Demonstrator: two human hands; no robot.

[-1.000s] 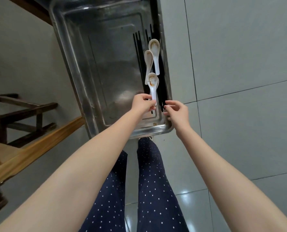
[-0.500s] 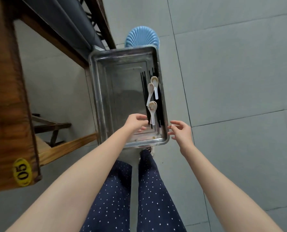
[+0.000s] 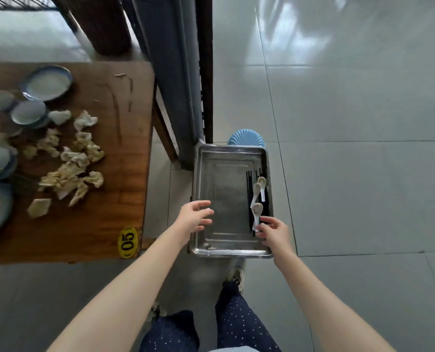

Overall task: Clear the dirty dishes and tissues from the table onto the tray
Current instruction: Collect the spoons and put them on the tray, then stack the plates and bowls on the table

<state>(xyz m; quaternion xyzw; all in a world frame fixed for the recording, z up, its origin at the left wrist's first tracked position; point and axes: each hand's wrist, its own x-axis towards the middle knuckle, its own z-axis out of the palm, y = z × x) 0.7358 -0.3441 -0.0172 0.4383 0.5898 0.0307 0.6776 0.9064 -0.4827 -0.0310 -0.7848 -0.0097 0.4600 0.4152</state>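
- A stainless steel tray (image 3: pixel 230 253) sits just right of the view's centre. It rests on a blue plastic stool (image 3: pixel 245 137), whose seat shows at the tray's 12 o'clock end.
- Black chopsticks (image 3: pixel 248 191) lie lengthwise along the tray's 3 o'clock side. Three white soup spoons (image 3: pixel 261 182) rest on top of them, bowls toward 12 o'clock.
- The nearest spoon (image 3: pixel 257 210) has brown smears in its bowl, and its handle points toward 6 o'clock.
- The left hand (image 3: pixel 194 221) is over the tray's 9 o'clock rim. Its fingers are spread, fairly straight and aimed toward 3 o'clock, and it holds nothing. Whether it touches the rim cannot be told.
- The right hand (image 3: pixel 274 233) is at the tray's 4 o'clock corner with its fingers loosely bent. Its fingertips are right at the handle end of the nearest spoon, but I cannot tell whether they pinch it or only touch it.
- The wooden table (image 3: pixel 127 153) fills the 9 o'clock side of the view, with a strip of floor between it and the tray.
- Crumpled tissues (image 3: pixel 70 171), many of them stained, are scattered over the middle of the table.
- Blue-rimmed dishes (image 3: pixel 47 83) lie from 9 to 11 o'clock of the tissues along the view's edge. They are blurred, and some seem to be stacked.
- A yellow tag (image 3: pixel 128 242) reading "05" marks the table's 5 o'clock corner.
- Navy dotted trousers (image 3: pixel 236 323) show at 6 o'clock in the view, above a grey tiled floor (image 3: pixel 363 186).
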